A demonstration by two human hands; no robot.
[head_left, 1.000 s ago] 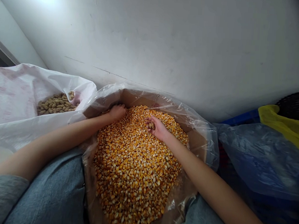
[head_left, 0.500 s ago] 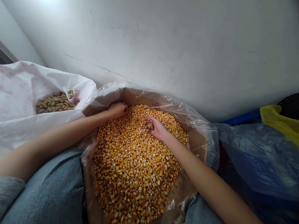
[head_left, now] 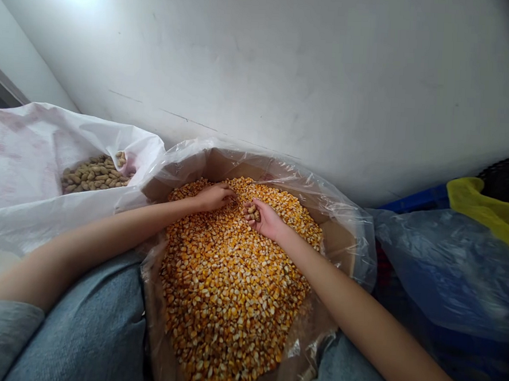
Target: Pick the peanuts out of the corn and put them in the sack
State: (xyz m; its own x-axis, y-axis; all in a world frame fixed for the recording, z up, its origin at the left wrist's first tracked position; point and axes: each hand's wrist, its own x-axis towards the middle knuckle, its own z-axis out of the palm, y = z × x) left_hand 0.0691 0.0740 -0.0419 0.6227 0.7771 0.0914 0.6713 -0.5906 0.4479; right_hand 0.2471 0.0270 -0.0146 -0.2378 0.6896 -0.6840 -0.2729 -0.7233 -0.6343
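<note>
Two sets of fingers: the right hand's [head_left: 266, 221] curled around a few peanuts [head_left: 253, 213], too small to count; the left hand's [head_left: 212, 198] bent at the corn [head_left: 231, 287], their closure unclear. One plastic-lined box [head_left: 338, 244] held the corn, beside one white sack [head_left: 19, 156].

1. The corn [head_left: 231, 287] looks hard, smooth and a bit shiny.
2. The peanuts [head_left: 94, 176] have rough, dull shells.
3. The box [head_left: 336, 241] looks like plain brown cardboard.
4. Its liner [head_left: 366, 252] is thin, clear, shiny plastic with crinkles.
5. The sack [head_left: 19, 159] is dull, white and creased.
6. The jeans [head_left: 86, 324] are matt blue cloth.
7. The wall [head_left: 288, 60] looks mostly smooth, with scratches.
</note>
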